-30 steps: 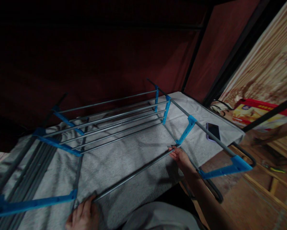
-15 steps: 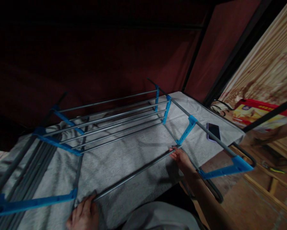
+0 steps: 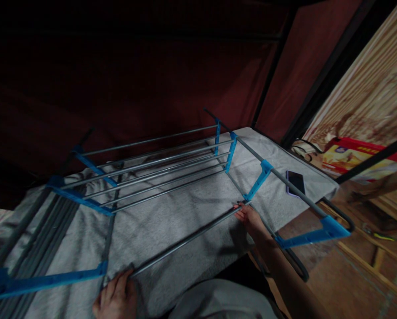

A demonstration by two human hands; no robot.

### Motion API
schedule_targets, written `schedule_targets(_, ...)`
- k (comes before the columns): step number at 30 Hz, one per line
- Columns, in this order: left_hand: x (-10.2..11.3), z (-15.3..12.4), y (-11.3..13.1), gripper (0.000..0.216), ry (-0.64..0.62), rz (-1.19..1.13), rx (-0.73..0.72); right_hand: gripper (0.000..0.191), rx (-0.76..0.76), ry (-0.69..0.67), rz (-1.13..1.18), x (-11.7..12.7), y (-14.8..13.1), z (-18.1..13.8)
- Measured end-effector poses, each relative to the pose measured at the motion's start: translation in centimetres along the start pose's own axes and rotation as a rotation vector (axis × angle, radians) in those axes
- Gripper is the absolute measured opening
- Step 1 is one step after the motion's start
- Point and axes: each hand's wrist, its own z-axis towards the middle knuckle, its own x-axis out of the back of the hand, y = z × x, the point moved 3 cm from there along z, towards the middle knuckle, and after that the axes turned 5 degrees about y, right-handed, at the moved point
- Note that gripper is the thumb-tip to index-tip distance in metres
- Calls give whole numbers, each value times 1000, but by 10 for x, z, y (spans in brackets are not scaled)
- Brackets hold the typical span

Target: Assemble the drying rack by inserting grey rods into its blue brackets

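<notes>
A loose grey metal tube (image 3: 185, 241) spans the near side of a rack frame. Its left end is in my left hand (image 3: 116, 296), whose fingers are closed around it. My right hand (image 3: 249, 217) pinches the other end, just below a blue plastic bracket (image 3: 257, 181) on the frame's right side. Beyond the hands, several grey bars (image 3: 168, 170) join the left and right sides through blue brackets. Close to my left hand lies another blue bracket (image 3: 52, 281), on the left side. Whether the tube's right end touches the bracket, I cannot tell.
Grey cloth (image 3: 185, 212) covers the surface under the rack. Several loose grey tubes (image 3: 47, 235) lie at the left. A phone (image 3: 295, 182) rests at the right, beside the frame. A red and yellow box (image 3: 357, 159) and wooden pieces (image 3: 379, 257) are farther right. A dark red panel stands behind.
</notes>
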Motion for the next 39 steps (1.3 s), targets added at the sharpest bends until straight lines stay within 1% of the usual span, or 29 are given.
schedule_targets(3, -1, 1, 0, 42, 0, -10, -2, 21, -8, 9, 4, 0, 0, -1)
schedule_targets(10, 12, 2, 20, 44, 72, -10, 32, 23, -13, 27, 9, 2, -1, -4)
schedule_targets(15, 6, 4, 10, 46, 41, -19, -17, 30, -12, 27, 15, 8, -1, -7)
schedule_targets(19, 0, 3, 4, 41, 16, -18, -5, 29, -19, 28, 17, 6, -1, -5)
schedule_targets(24, 3, 0, 10, 43, 56, -15, -2, 22, -24, 24, 7, 0, -1, 1)
schedule_targets(28, 6, 0, 14, 44, 28, -33, -12, 19, -22, 16, 2, 0, -2, 1)
schedule_targets(33, 8, 3, 15, 43, 49, -22, 17, 15, -23, 22, -4, 0, -2, -2)
schedule_targets(39, 11, 5, 16, 39, 38, -70, 9, 22, -18, 34, -17, 5, -3, -7)
